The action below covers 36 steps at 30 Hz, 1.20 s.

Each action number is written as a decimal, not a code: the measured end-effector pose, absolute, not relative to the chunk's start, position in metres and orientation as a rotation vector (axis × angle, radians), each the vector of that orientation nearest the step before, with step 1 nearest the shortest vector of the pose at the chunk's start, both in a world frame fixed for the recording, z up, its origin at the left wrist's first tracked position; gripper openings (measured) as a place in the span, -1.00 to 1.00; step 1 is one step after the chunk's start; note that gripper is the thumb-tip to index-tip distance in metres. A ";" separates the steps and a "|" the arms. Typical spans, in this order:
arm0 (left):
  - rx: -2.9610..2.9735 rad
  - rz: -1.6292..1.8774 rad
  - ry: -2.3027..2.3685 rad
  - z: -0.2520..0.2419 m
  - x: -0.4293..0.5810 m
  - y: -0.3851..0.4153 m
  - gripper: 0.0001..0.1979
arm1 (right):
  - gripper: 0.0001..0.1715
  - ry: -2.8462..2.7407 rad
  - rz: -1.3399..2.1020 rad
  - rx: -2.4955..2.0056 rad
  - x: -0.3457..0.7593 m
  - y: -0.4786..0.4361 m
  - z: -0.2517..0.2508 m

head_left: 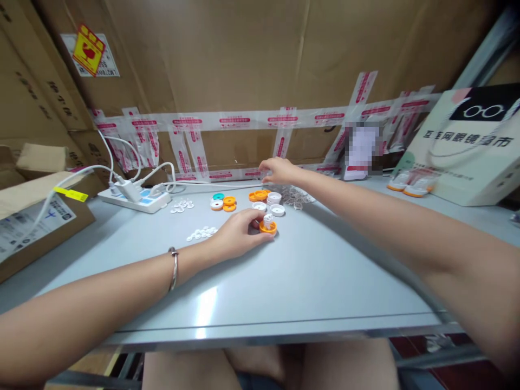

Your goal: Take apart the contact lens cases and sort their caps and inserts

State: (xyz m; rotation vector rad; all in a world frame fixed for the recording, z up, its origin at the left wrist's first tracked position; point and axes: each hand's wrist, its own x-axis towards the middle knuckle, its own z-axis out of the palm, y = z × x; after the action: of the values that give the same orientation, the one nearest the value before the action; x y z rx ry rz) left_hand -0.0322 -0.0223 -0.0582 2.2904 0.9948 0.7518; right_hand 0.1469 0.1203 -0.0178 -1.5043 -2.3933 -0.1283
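My left hand rests on the table with its thumb and fingers closed round an orange round cap. A white openwork piece stands upright inside that cap. Farther back, my right hand is raised with curled fingers; a small pale shape shows between the fingertips, too blurred to name. Below it lies a pile of clear plastic pieces. Between my hands are white round caps and orange caps. More orange caps, a white-topped one and a green one sit left of these.
Small white discs lie in a near heap and a far heap. A power strip with plugged cables and a carton stand left. At the back right are a blurred-out phone-like object and a paper bag.
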 end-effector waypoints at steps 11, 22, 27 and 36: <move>2.292 0.754 0.970 -0.059 -0.032 -0.021 -0.75 | -0.57 -2.401 -0.096 -1.591 0.146 0.130 -0.032; 2.310 0.743 0.973 -0.056 -0.030 -0.020 -0.72 | -0.70 -2.191 0.330 -0.856 0.144 0.006 -0.025; 2.352 0.713 0.942 -0.052 -0.028 -0.022 -0.79 | -0.80 -2.310 0.491 -0.796 0.149 -0.027 -0.038; 2.316 0.654 0.993 -0.050 -0.026 -0.021 -0.75 | -0.74 -2.210 0.663 -0.876 0.150 -0.020 -0.046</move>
State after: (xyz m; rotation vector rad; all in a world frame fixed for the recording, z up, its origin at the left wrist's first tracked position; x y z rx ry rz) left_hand -0.0258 -0.0210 -0.0502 2.3156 0.9931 0.6542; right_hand 0.1501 -0.0203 -0.0460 -0.8756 -2.2099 0.6629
